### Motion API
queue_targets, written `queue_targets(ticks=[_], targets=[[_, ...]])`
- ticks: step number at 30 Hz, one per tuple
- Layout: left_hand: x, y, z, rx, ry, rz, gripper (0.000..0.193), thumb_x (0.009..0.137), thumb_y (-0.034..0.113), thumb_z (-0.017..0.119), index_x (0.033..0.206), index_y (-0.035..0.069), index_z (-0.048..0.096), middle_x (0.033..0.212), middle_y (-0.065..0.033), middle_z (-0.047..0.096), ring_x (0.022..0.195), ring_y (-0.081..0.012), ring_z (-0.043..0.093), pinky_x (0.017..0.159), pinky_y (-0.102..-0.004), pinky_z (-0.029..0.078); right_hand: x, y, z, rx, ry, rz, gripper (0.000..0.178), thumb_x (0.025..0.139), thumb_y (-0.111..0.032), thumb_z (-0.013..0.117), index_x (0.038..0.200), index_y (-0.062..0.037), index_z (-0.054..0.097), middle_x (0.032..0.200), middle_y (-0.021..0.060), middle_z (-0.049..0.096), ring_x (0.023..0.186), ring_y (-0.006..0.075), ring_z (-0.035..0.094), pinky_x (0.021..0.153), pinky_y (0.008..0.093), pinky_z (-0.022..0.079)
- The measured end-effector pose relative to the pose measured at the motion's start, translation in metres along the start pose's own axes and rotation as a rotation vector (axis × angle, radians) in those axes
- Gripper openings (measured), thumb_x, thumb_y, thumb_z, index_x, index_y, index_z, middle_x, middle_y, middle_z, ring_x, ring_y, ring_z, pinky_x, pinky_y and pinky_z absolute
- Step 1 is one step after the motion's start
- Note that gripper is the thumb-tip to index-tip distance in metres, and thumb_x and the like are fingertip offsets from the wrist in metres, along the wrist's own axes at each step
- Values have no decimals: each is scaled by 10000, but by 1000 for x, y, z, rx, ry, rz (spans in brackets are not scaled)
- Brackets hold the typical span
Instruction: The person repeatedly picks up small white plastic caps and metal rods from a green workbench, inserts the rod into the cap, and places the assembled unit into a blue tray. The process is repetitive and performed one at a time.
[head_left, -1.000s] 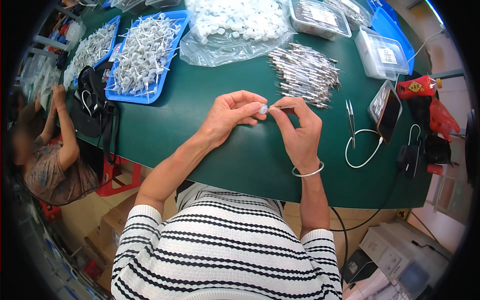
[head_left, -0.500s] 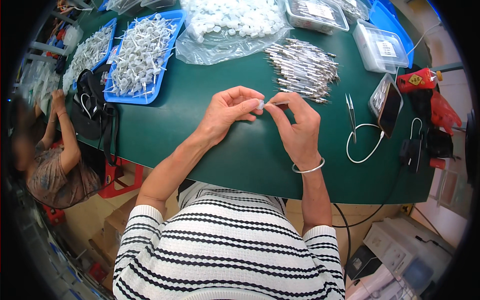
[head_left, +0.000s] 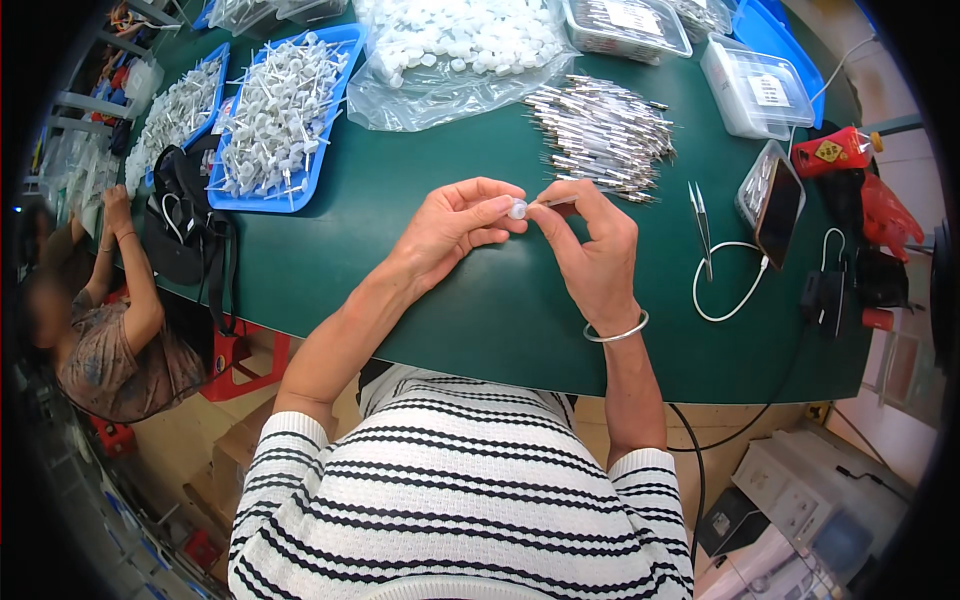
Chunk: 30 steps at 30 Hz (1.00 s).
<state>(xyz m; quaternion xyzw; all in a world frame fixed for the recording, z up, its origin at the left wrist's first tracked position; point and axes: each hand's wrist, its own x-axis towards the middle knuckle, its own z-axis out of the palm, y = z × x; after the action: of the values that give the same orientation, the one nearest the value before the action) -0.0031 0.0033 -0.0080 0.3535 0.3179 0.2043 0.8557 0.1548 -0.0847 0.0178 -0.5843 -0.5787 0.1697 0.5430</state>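
Between the thumb and fingers of my left hand is a small white plastic cap. My right hand pinches a thin metal pin whose near end points at the cap; whether the two touch is hard to tell. Both hands hover over the green table near its front edge. Just beyond the right hand lies a heap of similar metal pins. Farther back, a clear bag holds many loose white caps.
Blue trays of white stemmed pieces and a black bag are at left. Tweezers, a white cable, a phone and clear boxes lie at right. Another person sits at far left.
The white cap has turned slightly in my left fingers and shows a rounder face. Both hands stay nearly in place, still pinching the cap and the pin.
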Motion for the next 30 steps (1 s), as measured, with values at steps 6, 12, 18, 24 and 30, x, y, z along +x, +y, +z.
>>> queue_targets(ticks=[6,12,18,24,30], targets=[[1,-1,-1,-36,-10,-23,211,909,100,606,1086,-14,613,943,-80,664,838,-123,667,696,-185,567,0,0,0,7,-1,12,121,785,-15,698,842,0,592,770,80,614,644,188,625,570,279,484],[1,-2,-1,-63,-19,-49,219,908,99,607,1087,-27,609,947,-90,662,838,-129,670,694,-181,571,-2,0,1,18,12,24,128,785,-18,704,842,-1,591,772,77,616,649,180,629,572,271,487],[2,-3,-2,-78,-29,-57,225,913,107,602,1089,-32,605,947,-94,662,834,-131,672,691,-179,573,-2,0,1,32,16,27,129,787,-21,705,839,0,589,767,77,617,640,177,628,565,271,488],[2,-4,-2,-82,-37,-60,221,914,109,601,1087,-28,604,947,-93,662,834,-132,673,691,-178,572,-3,2,3,44,28,28,128,788,-24,706,840,-2,591,762,76,618,640,177,628,566,270,489],[2,-4,-2,-79,-38,-58,214,915,113,601,1078,-25,607,947,-91,662,833,-132,672,687,-183,570,-4,2,3,44,29,24,125,788,-20,705,845,-5,595,767,76,622,644,177,627,568,270,490]])
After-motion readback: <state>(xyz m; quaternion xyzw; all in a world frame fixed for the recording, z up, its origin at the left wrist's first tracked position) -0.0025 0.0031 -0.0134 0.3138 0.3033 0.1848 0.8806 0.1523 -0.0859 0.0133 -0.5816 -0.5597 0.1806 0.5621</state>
